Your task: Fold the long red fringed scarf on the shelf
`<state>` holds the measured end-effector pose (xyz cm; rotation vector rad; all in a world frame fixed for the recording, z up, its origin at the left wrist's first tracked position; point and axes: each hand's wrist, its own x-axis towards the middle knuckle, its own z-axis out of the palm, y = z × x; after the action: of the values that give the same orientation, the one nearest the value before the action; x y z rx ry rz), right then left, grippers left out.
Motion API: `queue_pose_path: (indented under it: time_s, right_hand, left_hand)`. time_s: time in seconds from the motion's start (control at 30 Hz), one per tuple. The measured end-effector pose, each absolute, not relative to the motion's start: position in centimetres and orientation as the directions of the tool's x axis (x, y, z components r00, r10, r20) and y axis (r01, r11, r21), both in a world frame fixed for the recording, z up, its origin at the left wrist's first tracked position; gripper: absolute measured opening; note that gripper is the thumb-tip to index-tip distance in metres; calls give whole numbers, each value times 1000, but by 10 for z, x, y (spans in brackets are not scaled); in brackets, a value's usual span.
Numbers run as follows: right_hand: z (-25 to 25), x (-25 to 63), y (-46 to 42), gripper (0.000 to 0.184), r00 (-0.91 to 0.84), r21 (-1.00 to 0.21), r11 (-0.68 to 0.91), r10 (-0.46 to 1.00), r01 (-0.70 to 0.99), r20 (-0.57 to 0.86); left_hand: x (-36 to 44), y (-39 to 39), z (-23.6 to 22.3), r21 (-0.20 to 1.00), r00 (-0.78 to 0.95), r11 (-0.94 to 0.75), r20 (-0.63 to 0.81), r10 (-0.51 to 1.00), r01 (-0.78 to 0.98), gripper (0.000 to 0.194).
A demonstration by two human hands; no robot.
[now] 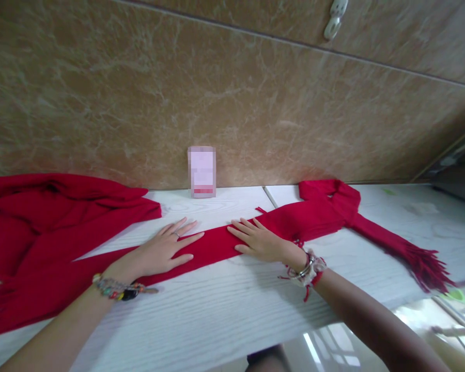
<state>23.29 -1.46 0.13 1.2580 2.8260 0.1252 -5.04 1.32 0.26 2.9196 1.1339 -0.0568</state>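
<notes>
A long red scarf (pixel 213 250) with fringed ends stretches across the white wood-grain table (pixel 201 320). My left hand (pixel 160 250) lies flat on its middle stretch, fingers spread, with a ring and beaded bracelets showing. To the right, my right hand (pixel 258 240) also rests flat on the scarf, fingers apart and pointing left; several bracelets circle that wrist. Between the hands the cloth is smooth. On the far right the scarf bends into a loop, and a fringed end hangs toward the front edge. At the left, red cloth lies bunched in thick folds; whether it is the same piece I cannot tell.
A small pinkish card or box (pixel 202 173), its print blurred, leans upright against the brown marbled wall (pixel 232 103). A white hook (pixel 335 20) is fixed higher up. A dark object (pixel 461 170) stands at the right end. Past the front edge, shiny floor shows.
</notes>
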Motion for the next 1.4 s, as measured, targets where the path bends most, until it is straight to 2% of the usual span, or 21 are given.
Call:
queue_pose_path:
  time_s: [0.17, 0.33, 0.47, 0.53, 0.67, 0.8, 1.0, 1.23, 1.4]
  right_hand:
    - [6, 262, -17, 47, -554, 138, 545, 832, 827, 31]
    - [27, 278, -19, 38, -600, 40, 598, 798, 800, 65]
    - [40, 289, -25, 35, -579, -29, 578, 815, 815, -17]
    - [39, 293, -28, 33, -563, -18, 563, 826, 826, -36]
    - [29, 302, -28, 37, -561, 29, 560, 827, 828, 33]
    - [22, 309, -24, 40, -565, 47, 563, 819, 825, 97]
    - [33, 306, -24, 38, -559, 56, 556, 825, 829, 85]
    - [35, 303, -24, 40, -555, 65, 552, 831, 831, 40]
    - [32, 304, -21, 49, -546, 34, 546, 831, 837, 108]
  left_hand:
    - [-54, 15, 1, 16, 747, -747, -6, 664, 664, 49]
    - [-47, 11, 2, -16, 771, -773, 81, 632, 635, 44]
    - [-25, 0, 1, -28, 814, -817, 108, 570, 576, 43]
    - [-14, -6, 0, -12, 840, -844, 103, 532, 536, 43]
    - [1, -10, 6, 23, 842, -845, 73, 535, 535, 42]
    - [27, -3, 18, -36, 838, -837, 41, 544, 546, 38]
    - [76, 3, 16, -48, 870, -873, 123, 477, 486, 36]
    - [88, 3, 10, -46, 873, -873, 50, 484, 486, 38]
    - [78, -2, 14, -60, 889, -890, -55, 454, 451, 59]
